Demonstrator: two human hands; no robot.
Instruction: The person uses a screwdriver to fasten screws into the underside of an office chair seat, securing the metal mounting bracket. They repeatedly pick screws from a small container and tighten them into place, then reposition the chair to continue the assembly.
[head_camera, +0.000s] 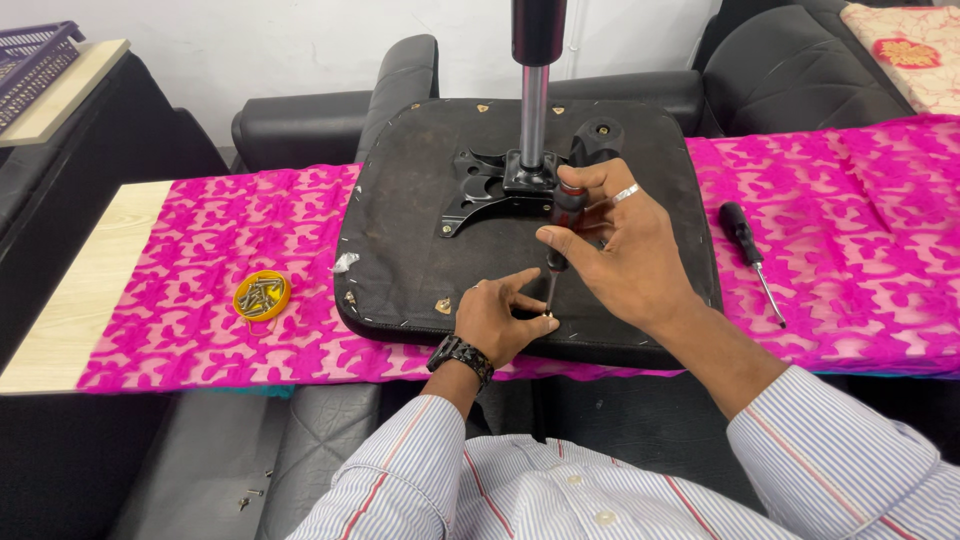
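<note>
A long table (70, 300) of pale wood is carrying a bright pink patterned cloth (200, 250), and black padded chairs (300, 125) are crowding in behind it. Lying upside down on the cloth is a black seat base (400, 250), its underside facing up, with a black metal mounting plate (480, 190) and a chrome gas-lift column (533, 110) standing upright from the middle. The seat base is looking bulky and fairly heavy, stiff under its fabric skin, so it is probably best steadied flat by its edges rather than lifted by the column.

The right hand (620, 250) is gripping a screwdriver (560, 230) by its dark handle, fingers wrapped around it, holding it nearly upright with the tip meeting the seat base near its front edge. The left hand (495, 320), wearing a black wristwatch (460, 355), is pinching at the tip with thumb and forefinger, apparently steadying a small screw (549, 315). The screwdriver is rigid and light; the screw is tiny and likely slippery.

A second screwdriver (750, 255) is lying on the cloth to the right, well apart. A small yellow dish (262, 296) of screws is sitting to the left.
</note>
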